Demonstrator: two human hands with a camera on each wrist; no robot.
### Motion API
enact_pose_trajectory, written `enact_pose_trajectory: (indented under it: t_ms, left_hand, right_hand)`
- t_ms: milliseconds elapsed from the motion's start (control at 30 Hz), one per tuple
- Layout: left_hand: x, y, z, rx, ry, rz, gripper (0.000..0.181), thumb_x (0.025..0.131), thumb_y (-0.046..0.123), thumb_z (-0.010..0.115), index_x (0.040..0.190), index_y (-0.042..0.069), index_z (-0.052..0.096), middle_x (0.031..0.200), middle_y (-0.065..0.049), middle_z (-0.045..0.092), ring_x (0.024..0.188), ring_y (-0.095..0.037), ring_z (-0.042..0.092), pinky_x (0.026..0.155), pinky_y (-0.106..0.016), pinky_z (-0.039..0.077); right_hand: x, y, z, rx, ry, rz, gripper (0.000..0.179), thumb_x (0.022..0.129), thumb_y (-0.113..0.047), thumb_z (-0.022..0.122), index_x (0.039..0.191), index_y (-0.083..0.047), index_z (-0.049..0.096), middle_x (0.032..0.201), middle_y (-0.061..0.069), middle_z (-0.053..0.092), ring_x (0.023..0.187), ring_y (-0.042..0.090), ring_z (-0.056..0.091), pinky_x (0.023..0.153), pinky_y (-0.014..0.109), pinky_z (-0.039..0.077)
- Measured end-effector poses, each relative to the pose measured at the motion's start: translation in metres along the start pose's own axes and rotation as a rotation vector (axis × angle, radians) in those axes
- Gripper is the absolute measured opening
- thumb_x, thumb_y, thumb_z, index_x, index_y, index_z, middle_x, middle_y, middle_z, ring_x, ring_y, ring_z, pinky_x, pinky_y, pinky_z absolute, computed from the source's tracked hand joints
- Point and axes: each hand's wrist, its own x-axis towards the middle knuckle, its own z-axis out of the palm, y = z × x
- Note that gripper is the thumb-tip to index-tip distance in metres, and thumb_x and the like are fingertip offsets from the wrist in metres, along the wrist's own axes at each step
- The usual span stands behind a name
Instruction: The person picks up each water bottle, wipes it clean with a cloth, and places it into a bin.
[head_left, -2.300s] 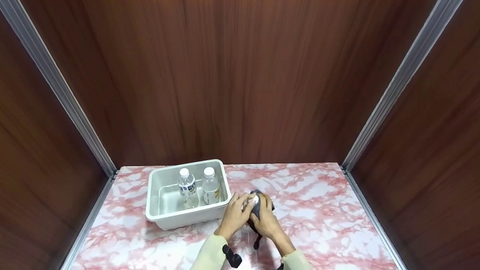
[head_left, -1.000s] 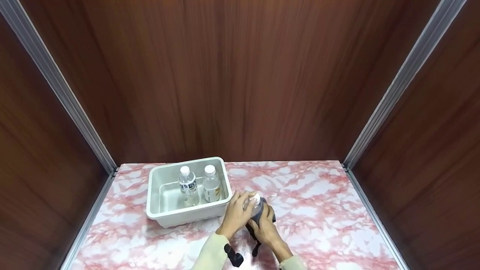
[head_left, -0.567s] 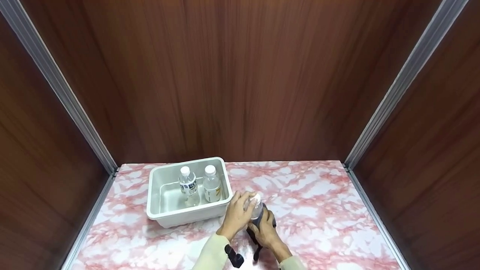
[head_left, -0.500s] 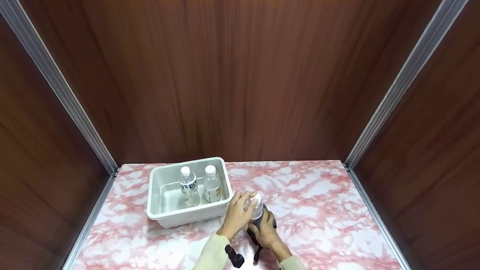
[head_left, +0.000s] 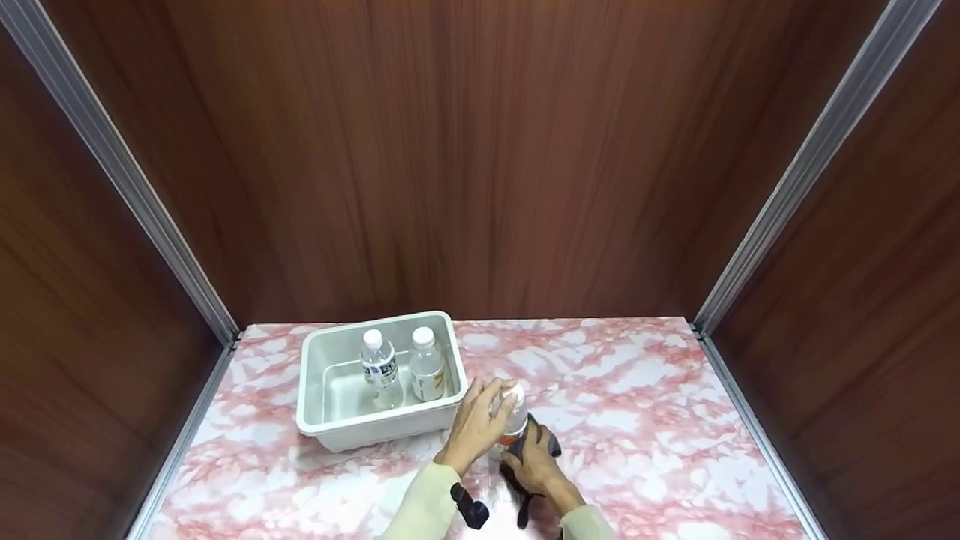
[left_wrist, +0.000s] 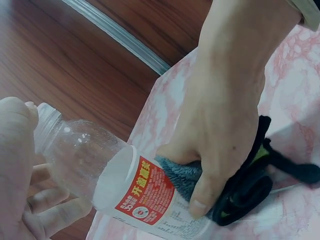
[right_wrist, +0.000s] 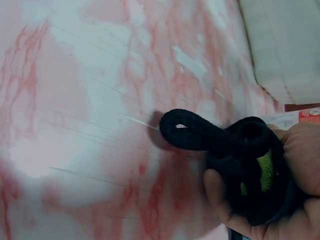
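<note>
My left hand [head_left: 474, 421] grips a clear plastic bottle [left_wrist: 87, 155] by its neck and white cap [left_wrist: 47, 117], its fingers behind the upper part. The bottle stands slightly tilted beside the tub, with a white and red label [left_wrist: 147, 192] round its lower part. My right hand [head_left: 537, 463] holds a bunched dark grey cloth [left_wrist: 245, 197] against the bottle low on the label. A black loop [right_wrist: 182, 131] hangs off the cloth, and a bit of green [right_wrist: 266, 172] shows in its folds. Fingers and cloth hide part of the bottle's base.
Left of my hands stands a pale grey tub [head_left: 375, 421], holding two clear capped bottles, one with a blue-and-white label [head_left: 381, 371] and one with a white-yellow label [head_left: 427, 382]. Brown panels [head_left: 480, 165] enclose the marbled pink tabletop [head_left: 637, 412] at the back and sides.
My right hand has slid the cloth down the bottle, from near the cap to the label. More of the clear body and the red label now shows. My left hand keeps its grip at the top.
</note>
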Motion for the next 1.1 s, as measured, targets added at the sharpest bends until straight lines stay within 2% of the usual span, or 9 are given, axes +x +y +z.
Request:
enact_pose_trajectory:
  t_ms: [133, 233, 367, 567, 667, 800, 933, 1100]
  left_hand:
    - [0.003, 0.001, -0.005, 0.007, -0.043, 0.0, 0.029, 0.1, 0.032, 0.061, 0.127, 0.023, 0.069, 0.091, 0.0, 0.051, 0.077, -0.007, 0.04, 0.072, -0.026, 0.043]
    - [0.006, 0.004, -0.01, 0.009, -0.08, -0.017, 0.031, 0.099, 0.029, 0.062, 0.128, 0.021, 0.068, 0.09, -0.001, 0.051, 0.078, -0.007, 0.039, 0.072, -0.026, 0.042]
    - [0.01, 0.01, -0.015, 0.017, -0.134, -0.064, 0.03, 0.097, 0.028, 0.064, 0.127, 0.022, 0.069, 0.095, -0.003, 0.057, 0.082, -0.011, 0.046, 0.076, -0.031, 0.046]
    - [0.016, 0.021, -0.02, 0.052, -0.146, -0.106, 0.024, 0.094, 0.027, 0.065, 0.118, 0.021, 0.069, 0.11, -0.006, 0.07, 0.104, -0.023, 0.063, 0.091, -0.043, 0.052]
    - [0.018, 0.026, -0.022, 0.085, -0.142, -0.135, 0.019, 0.092, 0.03, 0.066, 0.11, 0.023, 0.068, 0.105, -0.003, 0.071, 0.103, -0.024, 0.065, 0.087, -0.044, 0.052]
    - [0.019, 0.031, -0.023, 0.134, -0.139, -0.175, 0.014, 0.089, 0.03, 0.065, 0.102, 0.024, 0.065, 0.091, -0.002, 0.069, 0.093, -0.025, 0.065, 0.075, -0.041, 0.05]
    - [0.021, 0.035, -0.023, 0.154, -0.14, -0.203, 0.012, 0.089, 0.029, 0.064, 0.097, 0.02, 0.062, 0.082, -0.005, 0.065, 0.086, -0.027, 0.063, 0.068, -0.041, 0.046]
    - [0.021, 0.042, -0.021, 0.184, -0.134, -0.246, 0.014, 0.092, 0.032, 0.065, 0.092, 0.019, 0.059, 0.081, -0.007, 0.066, 0.083, -0.031, 0.064, 0.064, -0.043, 0.046]
  right_hand:
    - [-0.001, -0.001, -0.011, 0.015, -0.049, 0.004, 0.082, 0.091, -0.017, 0.073, 0.15, 0.011, 0.023, 0.143, 0.048, 0.024, 0.117, 0.063, 0.051, 0.098, 0.066, 0.049]
    - [-0.003, -0.002, -0.02, 0.022, -0.057, 0.016, 0.083, 0.09, -0.017, 0.075, 0.151, 0.009, 0.025, 0.144, 0.048, 0.025, 0.123, 0.064, 0.048, 0.103, 0.067, 0.045]
    - [-0.007, -0.006, -0.035, 0.046, -0.013, 0.048, 0.083, 0.088, -0.015, 0.076, 0.152, 0.008, 0.028, 0.144, 0.048, 0.028, 0.127, 0.063, 0.046, 0.108, 0.067, 0.041]
    - [-0.01, -0.02, -0.06, 0.082, 0.064, 0.026, 0.083, 0.088, -0.017, 0.076, 0.153, 0.005, 0.031, 0.145, 0.043, 0.033, 0.127, 0.057, 0.051, 0.108, 0.063, 0.043]
    - [-0.011, -0.03, -0.069, 0.08, 0.096, 0.001, 0.082, 0.088, -0.018, 0.076, 0.154, 0.005, 0.032, 0.147, 0.042, 0.035, 0.127, 0.054, 0.052, 0.108, 0.061, 0.043]
    - [-0.015, -0.045, -0.078, 0.083, 0.117, -0.016, 0.081, 0.088, -0.019, 0.076, 0.153, 0.003, 0.033, 0.148, 0.039, 0.036, 0.126, 0.051, 0.054, 0.106, 0.06, 0.045]
    - [-0.018, -0.056, -0.08, 0.082, 0.121, -0.036, 0.079, 0.088, -0.02, 0.075, 0.153, 0.002, 0.035, 0.149, 0.037, 0.037, 0.124, 0.049, 0.056, 0.105, 0.059, 0.046]
    - [-0.021, -0.064, -0.077, 0.073, 0.118, -0.051, 0.079, 0.088, -0.021, 0.074, 0.153, 0.001, 0.035, 0.15, 0.035, 0.037, 0.125, 0.048, 0.055, 0.105, 0.06, 0.046]
